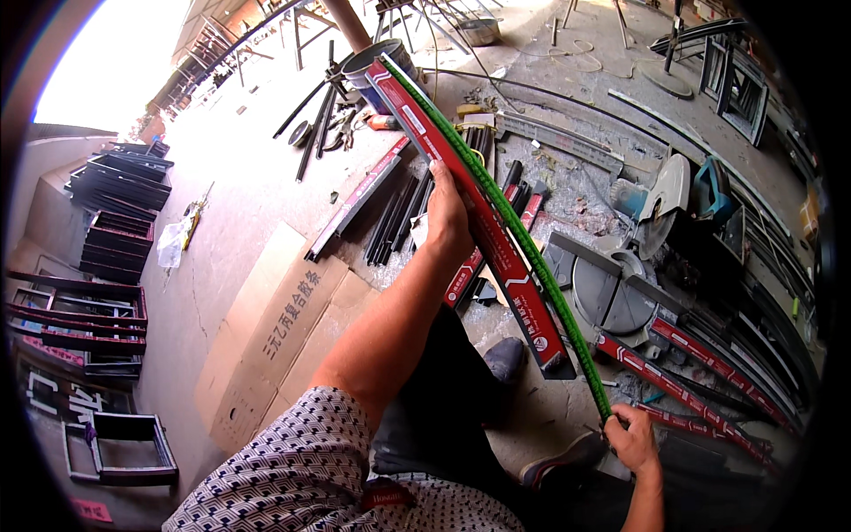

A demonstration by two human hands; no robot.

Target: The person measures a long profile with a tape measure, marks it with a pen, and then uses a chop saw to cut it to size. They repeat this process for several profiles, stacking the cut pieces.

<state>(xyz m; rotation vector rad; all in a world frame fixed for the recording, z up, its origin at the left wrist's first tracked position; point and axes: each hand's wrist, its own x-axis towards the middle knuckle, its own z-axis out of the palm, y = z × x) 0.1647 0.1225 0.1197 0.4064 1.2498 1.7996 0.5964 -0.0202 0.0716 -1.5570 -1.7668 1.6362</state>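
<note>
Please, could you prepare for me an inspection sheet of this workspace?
Surface: grey floor, debris in places.
Things in hand: red-faced bar, tilted; green strip alongside, its lower end reaching past the bar.
Clutter: flattened cardboard, bucket, dark bars, saw.
Hands: left hand grips the bar; right hand holds the strip's lower end.
Cables: thin looped cable or hose on the floor.
Surroundings: dark frames at left.

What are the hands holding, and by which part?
Left hand: red-faced profile, by its left edge near the middle. Right hand: green strip, by its lower end.
</note>
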